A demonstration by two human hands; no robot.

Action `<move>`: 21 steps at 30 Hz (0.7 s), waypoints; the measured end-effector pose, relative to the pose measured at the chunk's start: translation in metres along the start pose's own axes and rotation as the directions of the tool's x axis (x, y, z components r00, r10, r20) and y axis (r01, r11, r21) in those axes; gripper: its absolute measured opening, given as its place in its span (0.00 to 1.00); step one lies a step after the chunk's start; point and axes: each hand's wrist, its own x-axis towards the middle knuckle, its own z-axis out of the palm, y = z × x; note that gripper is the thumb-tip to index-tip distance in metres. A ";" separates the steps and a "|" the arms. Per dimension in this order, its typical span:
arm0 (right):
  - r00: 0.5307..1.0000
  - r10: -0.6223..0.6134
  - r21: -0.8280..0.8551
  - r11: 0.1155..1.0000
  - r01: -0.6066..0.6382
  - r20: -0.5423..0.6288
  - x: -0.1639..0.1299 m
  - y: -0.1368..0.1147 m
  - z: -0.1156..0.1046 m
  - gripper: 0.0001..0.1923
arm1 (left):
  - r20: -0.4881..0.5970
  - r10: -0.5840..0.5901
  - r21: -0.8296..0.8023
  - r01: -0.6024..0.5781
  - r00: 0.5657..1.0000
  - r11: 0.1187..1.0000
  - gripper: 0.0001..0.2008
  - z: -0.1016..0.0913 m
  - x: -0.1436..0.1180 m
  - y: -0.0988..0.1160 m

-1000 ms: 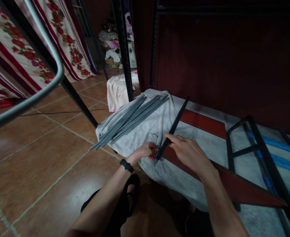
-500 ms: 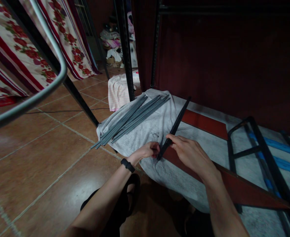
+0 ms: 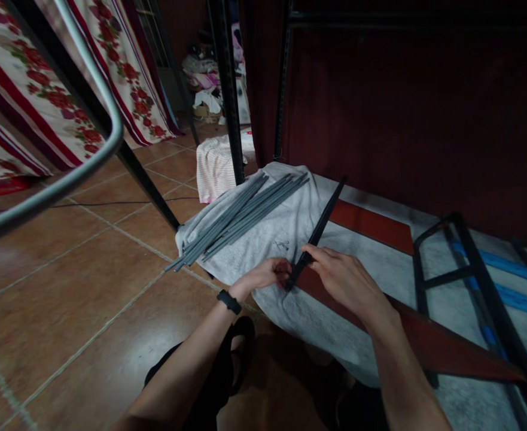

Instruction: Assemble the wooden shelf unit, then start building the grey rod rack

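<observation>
A black bar [image 3: 323,218] lies slantwise across the ends of two reddish-brown boards [image 3: 373,226]. My right hand [image 3: 335,272] is closed on the bar's near half, thumb and fingers pinching it. Beside the bar's near end, my left hand [image 3: 276,272] has its fingers curled together; whatever they hold is too small or hidden to make out. A few small dark screw-like pieces [image 3: 282,245] lie on the grey cloth [image 3: 254,251] just beyond my left hand. Farther left on the cloth rests a bundle of grey rods [image 3: 245,212].
At the right are a black metal frame [image 3: 451,275] and blue strips [image 3: 514,293]. A bent grey tube [image 3: 115,129] and a slanted black leg [image 3: 149,188] cross the left side. A dark upright post [image 3: 231,96] stands behind the rods, above the tiled floor [image 3: 88,257].
My left fingers have shifted slightly against the bar's near end, and the left wrist has turned a little. The right hand and the bar stay in place.
</observation>
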 end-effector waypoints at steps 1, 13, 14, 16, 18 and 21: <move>1.000 0.000 0.001 1.000 0.000 0.001 0.000 0.000 0.000 0.24 | -0.011 -0.039 -0.015 0.038 0.999 0.999 0.10 0.000 0.000 0.000; 1.000 -0.004 0.021 1.000 0.004 0.012 -0.002 -0.002 0.001 0.23 | -0.036 -0.121 -0.033 0.120 0.992 0.992 0.06 0.004 0.007 -0.004; 1.000 -0.006 0.024 1.000 0.005 0.013 -0.002 -0.002 0.001 0.24 | -0.032 -0.115 -0.038 0.114 0.993 0.993 0.06 0.004 0.007 -0.003; 1.000 -0.006 0.028 1.000 0.006 0.017 -0.002 -0.002 0.001 0.24 | -0.031 -0.106 -0.045 0.105 0.994 0.994 0.07 0.004 0.006 -0.002; 1.000 0.001 0.026 1.000 -0.001 0.021 -0.002 -0.002 0.002 0.25 | -0.020 -0.098 -0.038 0.097 0.995 0.995 0.08 0.003 0.006 -0.002; 1.000 0.008 0.012 1.000 -0.009 0.023 -0.002 -0.001 0.002 0.25 | 0.006 -0.048 -0.015 0.048 0.999 0.999 0.07 0.002 0.007 -0.003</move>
